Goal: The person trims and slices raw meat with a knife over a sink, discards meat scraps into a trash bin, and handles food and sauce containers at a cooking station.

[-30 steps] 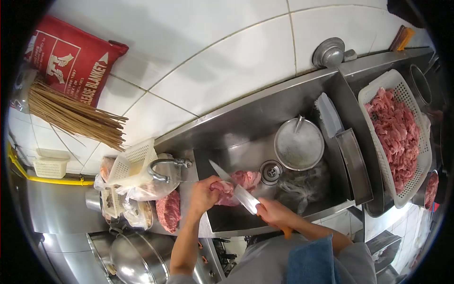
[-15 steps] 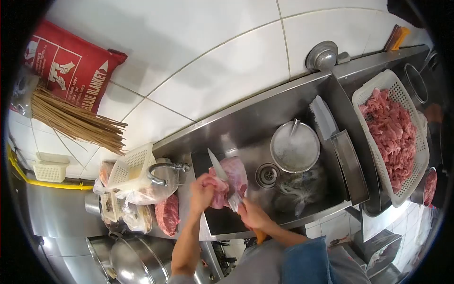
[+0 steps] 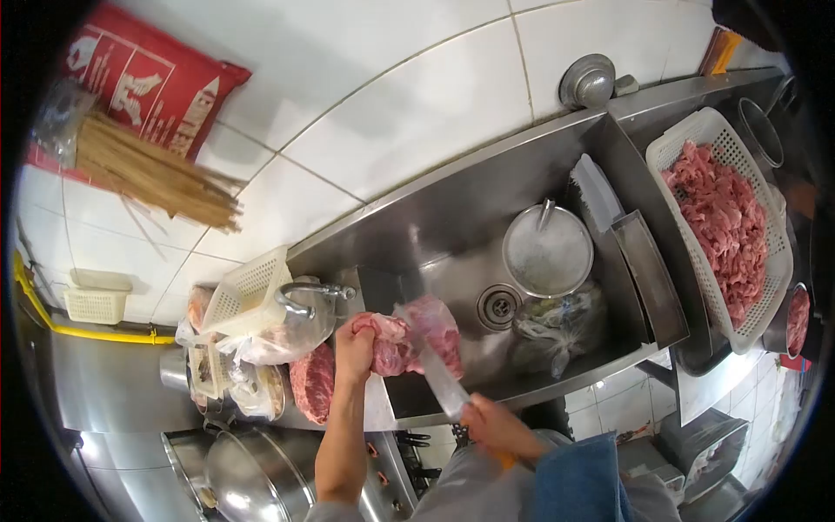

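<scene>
My left hand (image 3: pixel 355 350) is closed on the left end of a piece of raw pink meat (image 3: pixel 435 335), which it holds over the left part of the steel sink. A long knife (image 3: pixel 439 380) lies across the meat, its blade pointing up and left and slightly blurred. My right hand (image 3: pixel 491 426) grips the knife's handle, at the sink's front edge. Part of the orange handle shows below that hand. Another slab of red meat (image 3: pixel 313 383) rests on the ledge left of the sink.
In the sink (image 3: pixel 470 261) are a drain (image 3: pixel 499 307), a round pot (image 3: pixel 548 252) and a plastic bag (image 3: pixel 564 335). A basket of sliced meat (image 3: pixel 657 155) stands right. A faucet (image 3: pixel 300 300), white basket (image 3: pixel 248 291) and bags are left; a red pouch (image 3: pixel 161 83) is upper left.
The knife and my right hand have shifted down and right since half a second ago. My left hand has moved slightly left with its end of the meat. The view has shifted a little.
</scene>
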`<move>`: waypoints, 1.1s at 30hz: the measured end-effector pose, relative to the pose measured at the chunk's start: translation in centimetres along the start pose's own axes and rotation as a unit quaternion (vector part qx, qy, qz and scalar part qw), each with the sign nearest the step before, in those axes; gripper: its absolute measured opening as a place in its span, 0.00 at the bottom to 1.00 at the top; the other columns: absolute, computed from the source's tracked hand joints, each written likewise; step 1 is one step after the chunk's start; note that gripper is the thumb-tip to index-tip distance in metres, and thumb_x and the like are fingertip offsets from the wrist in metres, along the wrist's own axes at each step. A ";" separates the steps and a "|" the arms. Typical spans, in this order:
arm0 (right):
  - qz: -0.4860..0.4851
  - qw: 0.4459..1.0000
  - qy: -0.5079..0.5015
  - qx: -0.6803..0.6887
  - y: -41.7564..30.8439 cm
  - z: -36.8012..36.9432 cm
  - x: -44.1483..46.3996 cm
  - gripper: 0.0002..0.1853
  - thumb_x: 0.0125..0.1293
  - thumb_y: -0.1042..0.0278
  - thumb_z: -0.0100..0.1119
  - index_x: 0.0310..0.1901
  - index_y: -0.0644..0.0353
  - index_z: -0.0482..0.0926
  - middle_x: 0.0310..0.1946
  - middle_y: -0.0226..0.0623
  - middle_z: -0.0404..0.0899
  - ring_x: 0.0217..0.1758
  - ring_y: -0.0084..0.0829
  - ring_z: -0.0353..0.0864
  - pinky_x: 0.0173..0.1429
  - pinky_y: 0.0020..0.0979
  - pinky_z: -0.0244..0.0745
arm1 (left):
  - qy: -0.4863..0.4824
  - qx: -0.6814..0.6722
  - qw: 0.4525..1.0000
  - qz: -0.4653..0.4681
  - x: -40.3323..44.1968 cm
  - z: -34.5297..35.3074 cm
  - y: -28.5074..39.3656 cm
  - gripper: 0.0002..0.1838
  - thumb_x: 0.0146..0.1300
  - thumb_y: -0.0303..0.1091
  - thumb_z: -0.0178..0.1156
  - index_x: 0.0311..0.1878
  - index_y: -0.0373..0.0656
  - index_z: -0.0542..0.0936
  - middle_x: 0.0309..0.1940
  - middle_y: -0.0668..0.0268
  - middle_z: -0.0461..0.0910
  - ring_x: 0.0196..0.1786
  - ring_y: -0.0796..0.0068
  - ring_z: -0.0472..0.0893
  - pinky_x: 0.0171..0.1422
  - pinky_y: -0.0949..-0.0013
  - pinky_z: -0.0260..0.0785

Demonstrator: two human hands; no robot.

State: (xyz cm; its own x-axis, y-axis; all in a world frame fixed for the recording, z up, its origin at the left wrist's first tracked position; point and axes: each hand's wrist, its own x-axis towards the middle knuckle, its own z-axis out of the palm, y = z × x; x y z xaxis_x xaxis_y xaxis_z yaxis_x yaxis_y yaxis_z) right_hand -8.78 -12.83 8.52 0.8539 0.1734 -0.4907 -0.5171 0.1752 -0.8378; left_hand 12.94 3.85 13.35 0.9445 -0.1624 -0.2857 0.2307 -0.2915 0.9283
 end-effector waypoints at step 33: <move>0.110 0.975 -0.032 0.192 2.1 6.2 -0.1 0.13 0.76 0.56 0.46 0.39 0.57 0.66 0.20 0.34 0.72 0.15 0.27 0.73 0.16 0.32 0.68 | -0.033 -0.188 0.975 0.109 -2.1 -1.2 12.1 0.12 0.60 0.20 0.48 0.41 0.33 0.80 0.38 0.57 0.84 0.38 0.66 0.84 0.47 0.65 0.77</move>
State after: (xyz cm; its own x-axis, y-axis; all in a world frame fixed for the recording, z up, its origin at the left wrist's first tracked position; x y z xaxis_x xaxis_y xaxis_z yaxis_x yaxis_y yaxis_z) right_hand -10.31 -6.45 8.27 0.7214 0.3052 -0.6217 -0.6812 0.4745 -0.5575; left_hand 14.03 1.77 25.48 0.9664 -0.2457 -0.0750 0.1075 0.1217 0.9867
